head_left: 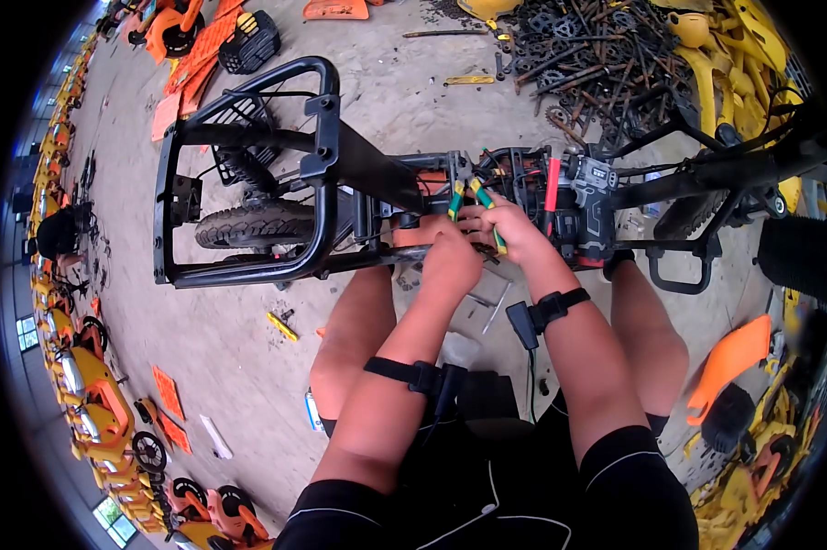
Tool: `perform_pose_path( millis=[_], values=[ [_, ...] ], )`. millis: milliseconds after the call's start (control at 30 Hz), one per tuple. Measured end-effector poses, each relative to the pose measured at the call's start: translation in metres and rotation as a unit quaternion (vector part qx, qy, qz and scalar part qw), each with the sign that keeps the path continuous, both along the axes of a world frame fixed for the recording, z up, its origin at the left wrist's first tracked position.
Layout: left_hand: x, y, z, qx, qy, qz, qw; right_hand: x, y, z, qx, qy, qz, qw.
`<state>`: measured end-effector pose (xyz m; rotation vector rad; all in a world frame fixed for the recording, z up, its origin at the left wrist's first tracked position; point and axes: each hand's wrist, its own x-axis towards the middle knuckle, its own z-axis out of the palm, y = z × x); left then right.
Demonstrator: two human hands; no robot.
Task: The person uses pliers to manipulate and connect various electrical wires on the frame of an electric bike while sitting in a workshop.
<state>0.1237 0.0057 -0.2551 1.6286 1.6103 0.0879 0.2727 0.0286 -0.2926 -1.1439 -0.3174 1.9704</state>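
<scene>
Left hand and right hand closed on spread handles of pliers, near frame's far edge; bite unclear. Slip could nick adjacent wiring.

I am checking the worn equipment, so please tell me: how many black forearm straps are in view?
2: the left black strap is around the left forearm, and the right black strap is around the right forearm.

Grey concrete floor, bright paned windows
</scene>
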Motion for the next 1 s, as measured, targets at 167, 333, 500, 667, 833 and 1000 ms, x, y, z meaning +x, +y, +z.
perform_pose_path(
  millis=[167, 333, 500, 667, 833, 1000],
  values=[
    [0.0, 0.002, -0.011, 0.024, 0.015, 0.045, 0.999, 0.001, 0.015, -0.005, 0.006, -0.137, 0.07, 0.988],
    [-0.011, 0.006, -0.039, 0.071, 0.007, 0.032, 0.997, 0.0, 0.029, -0.026, 0.06, -0.376, 0.139, 0.914],
    [0.0, 0.007, -0.032, 0.028, 0.024, 0.032, 0.999, -0.008, 0.019, -0.039, 0.112, -0.495, 0.096, 0.856],
    [-0.001, 0.006, -0.019, 0.042, -0.002, 0.038, 0.998, -0.023, 0.018, -0.013, 0.091, -0.554, 0.134, 0.816],
    [0.0, 0.007, -0.035, 0.059, -0.038, 0.063, 0.996, -0.037, 0.014, -0.012, 0.094, -0.622, 0.113, 0.769],
    [0.0, 0.015, -0.048, 0.043, -0.08, 0.106, 0.99, -0.028, 0.017, -0.014, 0.137, -0.664, 0.165, 0.717]
  ],
)
